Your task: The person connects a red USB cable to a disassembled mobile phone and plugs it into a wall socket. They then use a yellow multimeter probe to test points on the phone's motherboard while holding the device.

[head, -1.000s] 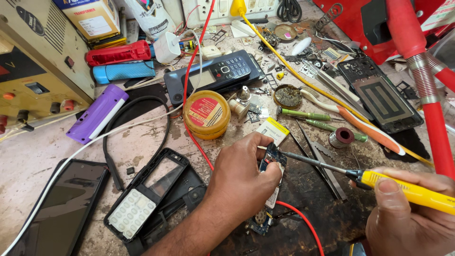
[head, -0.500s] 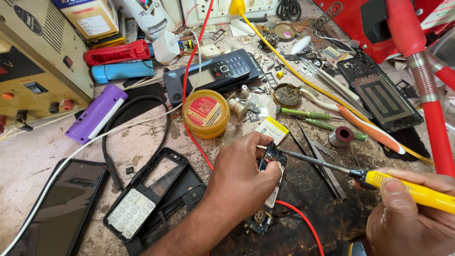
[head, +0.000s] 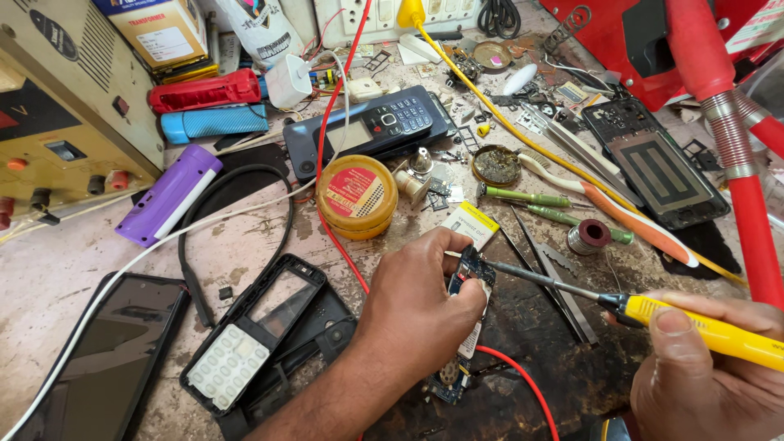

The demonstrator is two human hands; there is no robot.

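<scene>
Circuit board point(head: 472, 273) under left hand point(head: 416, 306), iron tip touching.

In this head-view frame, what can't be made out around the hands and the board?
- Circuit board, head view: mostly hidden under the left hand; solder point too small.
- Right hand: cut off by the bottom and right edges.
- Soldering iron: handle end runs off the right edge.

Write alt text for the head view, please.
The left hand pins a small circuit board to a cluttered workbench while the right hand holds a yellow soldering iron, tip on the board.
</scene>
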